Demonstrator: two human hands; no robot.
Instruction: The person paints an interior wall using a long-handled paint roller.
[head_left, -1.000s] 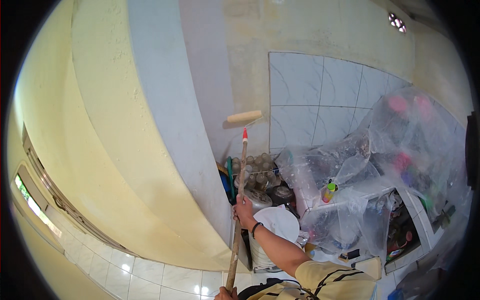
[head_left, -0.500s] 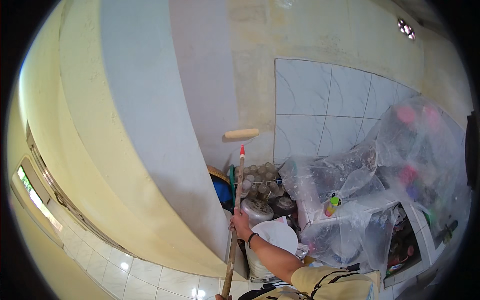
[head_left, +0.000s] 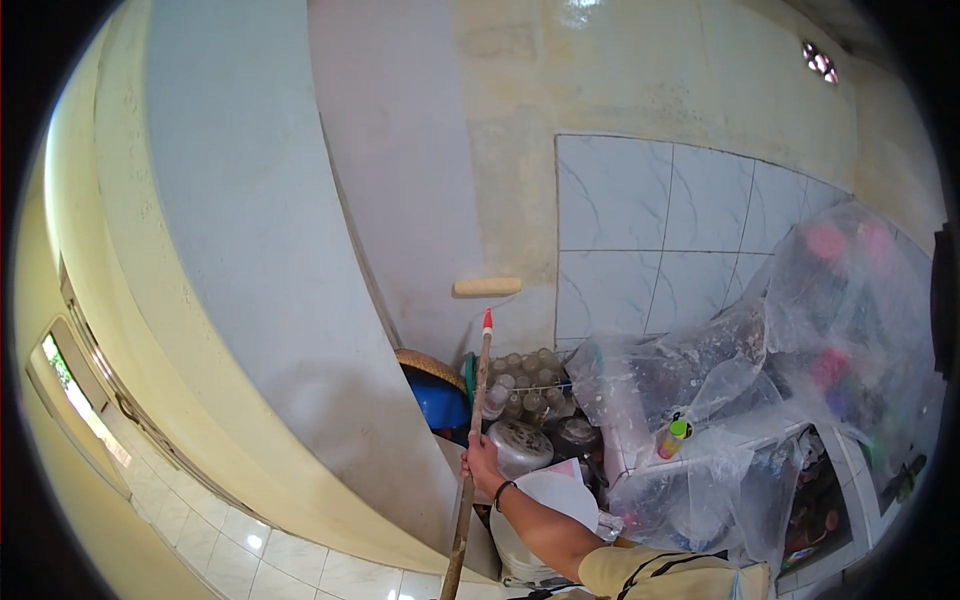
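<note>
My right hand (head_left: 480, 460) grips a long wooden pole (head_left: 460, 530) with a red-and-white tip (head_left: 487, 319). At its top a pale paint roller (head_left: 487, 287) lies horizontal on or close to the lilac-and-cream wall (head_left: 390, 160), left of the white wall tiles (head_left: 610, 195). My left hand is out of view, and the pole runs off the lower edge. Beneath the roller stand glass bottles (head_left: 538, 380), a blue basin (head_left: 435, 400) and a woven tray (head_left: 418, 362). A metal pot (head_left: 520, 447) and a white bucket (head_left: 547, 497) are beside my right hand.
Clear plastic sheeting (head_left: 660, 380) drapes a tiled counter on the right, with a green-capped bottle (head_left: 675, 440) on it and a dark opening (head_left: 815, 510) below. A curved wall edge (head_left: 230, 330) rises at the left, beside a tiled floor (head_left: 270, 565).
The roller has moved down the wall, and my right hand and the pole have lowered with it. The view has shifted a little; my left hand has dropped out of frame.
</note>
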